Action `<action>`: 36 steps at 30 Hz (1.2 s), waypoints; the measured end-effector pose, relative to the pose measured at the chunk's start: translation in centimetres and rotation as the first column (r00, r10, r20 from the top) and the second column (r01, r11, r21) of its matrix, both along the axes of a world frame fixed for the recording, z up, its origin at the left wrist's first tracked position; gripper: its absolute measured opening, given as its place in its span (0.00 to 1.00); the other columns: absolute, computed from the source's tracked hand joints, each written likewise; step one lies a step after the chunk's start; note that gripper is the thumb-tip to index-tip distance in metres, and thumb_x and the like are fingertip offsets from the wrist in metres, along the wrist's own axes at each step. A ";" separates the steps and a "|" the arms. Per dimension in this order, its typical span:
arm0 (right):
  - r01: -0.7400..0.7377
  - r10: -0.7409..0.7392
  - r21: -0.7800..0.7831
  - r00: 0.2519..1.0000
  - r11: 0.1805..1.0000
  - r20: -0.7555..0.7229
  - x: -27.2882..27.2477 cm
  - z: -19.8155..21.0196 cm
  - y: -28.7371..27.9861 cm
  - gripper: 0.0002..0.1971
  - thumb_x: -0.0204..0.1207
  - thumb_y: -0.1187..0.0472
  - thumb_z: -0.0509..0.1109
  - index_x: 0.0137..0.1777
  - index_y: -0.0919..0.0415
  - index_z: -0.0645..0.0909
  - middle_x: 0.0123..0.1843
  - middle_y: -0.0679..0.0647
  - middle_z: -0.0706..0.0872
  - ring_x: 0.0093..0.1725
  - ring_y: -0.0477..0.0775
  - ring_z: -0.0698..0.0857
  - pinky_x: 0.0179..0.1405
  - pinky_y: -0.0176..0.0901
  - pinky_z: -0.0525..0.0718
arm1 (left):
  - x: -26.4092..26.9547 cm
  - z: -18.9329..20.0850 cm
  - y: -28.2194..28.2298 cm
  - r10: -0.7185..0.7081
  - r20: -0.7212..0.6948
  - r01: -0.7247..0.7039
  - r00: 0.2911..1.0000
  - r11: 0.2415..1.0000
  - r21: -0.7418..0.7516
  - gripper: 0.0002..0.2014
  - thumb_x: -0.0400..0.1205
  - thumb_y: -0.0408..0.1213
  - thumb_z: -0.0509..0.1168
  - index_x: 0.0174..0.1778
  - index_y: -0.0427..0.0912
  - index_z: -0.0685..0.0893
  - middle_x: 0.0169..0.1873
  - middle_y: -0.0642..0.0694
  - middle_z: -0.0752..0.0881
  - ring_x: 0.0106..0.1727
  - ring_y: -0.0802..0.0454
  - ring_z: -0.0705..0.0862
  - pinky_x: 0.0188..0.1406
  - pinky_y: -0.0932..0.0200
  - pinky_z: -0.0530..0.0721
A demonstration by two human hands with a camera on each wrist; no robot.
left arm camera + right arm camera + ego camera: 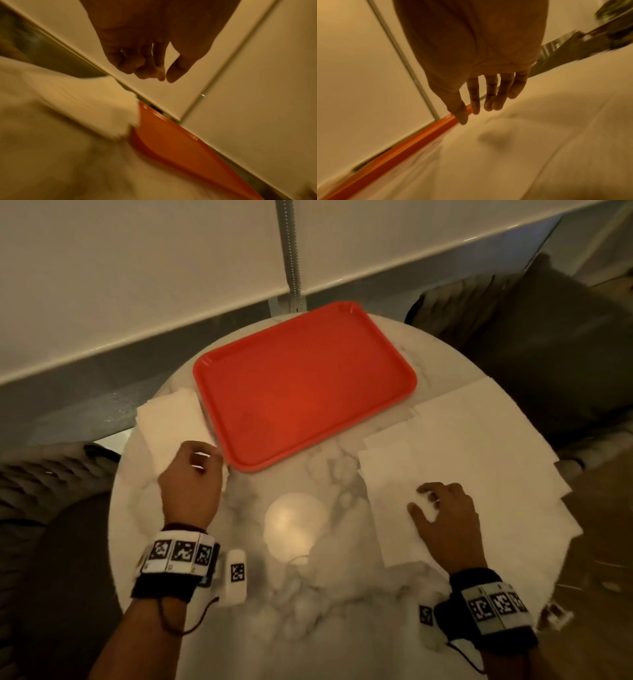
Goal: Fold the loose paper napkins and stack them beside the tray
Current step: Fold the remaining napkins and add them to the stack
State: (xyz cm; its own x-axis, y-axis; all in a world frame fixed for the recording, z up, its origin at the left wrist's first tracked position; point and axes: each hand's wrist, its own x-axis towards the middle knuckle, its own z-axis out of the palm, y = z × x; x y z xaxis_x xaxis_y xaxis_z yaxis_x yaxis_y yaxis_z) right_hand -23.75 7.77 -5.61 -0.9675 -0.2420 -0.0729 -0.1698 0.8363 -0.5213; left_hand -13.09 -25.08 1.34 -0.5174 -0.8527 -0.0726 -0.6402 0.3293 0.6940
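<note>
While bare marble table (308,594) separates both hands (tray (305,381) beyond).

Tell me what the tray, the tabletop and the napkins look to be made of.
Red tray: probably moulded plastic, with a smooth one-piece surface, rounded corners, a raised rim and a dull sheen.
Tabletop: marble or a marble-look surface, white with grey veining, polished enough to mirror a lamp.
Loose napkins and folded stack: thin matte white paper, with soft, slightly ragged edges.
</note>
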 end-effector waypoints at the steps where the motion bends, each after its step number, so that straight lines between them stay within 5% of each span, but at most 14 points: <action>1: 0.026 -0.026 0.018 0.999 0.999 -0.023 -0.8 0.2 1.3 0.13 0.71 0.57 0.78 0.54 0.57 0.83 0.51 0.58 0.81 0.49 0.63 0.80 0.46 0.55 0.81 | -0.5 -0.5 2.2 -0.089 0.035 0.089 0.995 0.996 0.004 0.05 0.82 0.37 0.67 0.50 0.42 0.86 0.37 0.47 0.85 0.38 0.50 0.80 0.41 0.63 0.68; 6: 0.117 -0.119 0.090 0.993 0.989 0.021 -5.6 0.2 6.1 0.19 0.72 0.56 0.78 0.61 0.62 0.82 0.63 0.67 0.77 0.59 0.71 0.76 0.55 0.62 0.77 | -4.3 -4.3 12.8 -0.400 0.238 0.348 0.885 0.908 0.231 0.09 0.80 0.53 0.67 0.45 0.52 0.87 0.42 0.51 0.90 0.45 0.48 0.88 0.49 0.51 0.87; 9: 0.052 -0.065 0.097 0.988 0.994 0.138 -6.8 -0.4 7.3 0.25 0.74 0.52 0.76 0.67 0.63 0.77 0.67 0.66 0.74 0.64 0.69 0.73 0.61 0.62 0.78 | -6.6 -5.4 17.4 -0.383 0.415 0.313 0.825 0.922 0.227 0.17 0.79 0.62 0.65 0.51 0.54 0.84 0.48 0.51 0.88 0.49 0.46 0.87 0.52 0.49 0.87; 12: -0.057 0.042 0.115 0.990 0.992 0.136 -6.6 -0.8 7.5 0.28 0.75 0.50 0.74 0.70 0.63 0.74 0.67 0.63 0.72 0.64 0.66 0.73 0.60 0.59 0.79 | -8.0 -5.7 20.4 -0.300 0.469 0.256 0.831 0.954 0.158 0.19 0.79 0.61 0.67 0.54 0.50 0.81 0.49 0.51 0.86 0.52 0.45 0.87 0.51 0.52 0.85; 17: -0.097 0.100 -0.026 0.969 0.995 0.225 -7.0 -0.7 7.9 0.21 0.79 0.56 0.70 0.69 0.58 0.73 0.65 0.57 0.73 0.63 0.58 0.79 0.54 0.54 0.85 | -8.6 -6.6 22.2 -0.171 0.402 0.108 0.900 0.979 0.174 0.11 0.78 0.50 0.73 0.48 0.49 0.82 0.49 0.46 0.88 0.53 0.43 0.87 0.54 0.49 0.86; 20: -0.074 0.102 -0.107 0.953 0.991 0.286 -7.5 -0.5 8.3 0.16 0.80 0.59 0.69 0.65 0.58 0.76 0.60 0.55 0.79 0.57 0.56 0.82 0.49 0.45 0.79 | -8.7 -6.4 22.5 -0.103 0.331 0.033 0.938 0.977 0.209 0.07 0.78 0.45 0.73 0.45 0.50 0.82 0.49 0.45 0.89 0.57 0.42 0.85 0.58 0.48 0.85; 26: 0.018 0.078 -0.211 0.895 0.977 0.438 -8.8 -0.4 8.8 0.15 0.80 0.58 0.71 0.62 0.66 0.81 0.53 0.60 0.87 0.53 0.61 0.85 0.48 0.38 0.75 | -9.1 -3.5 24.7 -0.049 0.173 0.025 0.984 0.990 0.137 0.06 0.77 0.37 0.72 0.44 0.47 0.80 0.37 0.51 0.86 0.45 0.46 0.85 0.44 0.56 0.81; 32: 0.082 0.069 -0.257 0.847 0.963 0.528 -9.4 0.5 9.3 0.16 0.82 0.57 0.68 0.62 0.68 0.83 0.52 0.58 0.85 0.57 0.60 0.84 0.51 0.35 0.72 | -11.1 -1.5 28.6 -0.287 0.146 0.301 0.947 0.950 -0.085 0.14 0.77 0.33 0.70 0.54 0.47 0.75 0.51 0.52 0.77 0.42 0.51 0.80 0.39 0.55 0.79; 35: 0.096 0.086 -0.287 0.823 0.953 0.561 -9.7 1.0 9.4 0.16 0.86 0.54 0.60 0.41 0.60 0.83 0.40 0.54 0.84 0.47 0.60 0.80 0.39 0.41 0.73 | -12.4 -2.1 31.1 -0.558 0.232 0.587 0.797 0.806 -0.075 0.15 0.80 0.37 0.68 0.61 0.49 0.74 0.60 0.52 0.74 0.42 0.49 0.85 0.43 0.48 0.87; 36: 0.103 0.088 -0.289 0.811 0.952 0.578 -9.8 1.2 9.4 0.19 0.88 0.52 0.55 0.42 0.60 0.82 0.42 0.54 0.84 0.49 0.59 0.80 0.41 0.42 0.72 | -12.6 -2.3 31.8 -0.647 0.251 0.677 0.720 0.734 -0.051 0.17 0.80 0.40 0.67 0.64 0.50 0.74 0.63 0.52 0.73 0.44 0.48 0.87 0.44 0.46 0.87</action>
State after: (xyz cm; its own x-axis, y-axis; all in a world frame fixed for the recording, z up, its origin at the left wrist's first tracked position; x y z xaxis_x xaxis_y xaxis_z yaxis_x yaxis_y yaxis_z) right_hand -33.54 17.19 -4.45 -0.7677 -0.3369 -0.5451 0.2482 0.6280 -0.7376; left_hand -25.68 6.73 -1.01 -0.9390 -0.3063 -0.1566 -0.3431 0.7996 0.4929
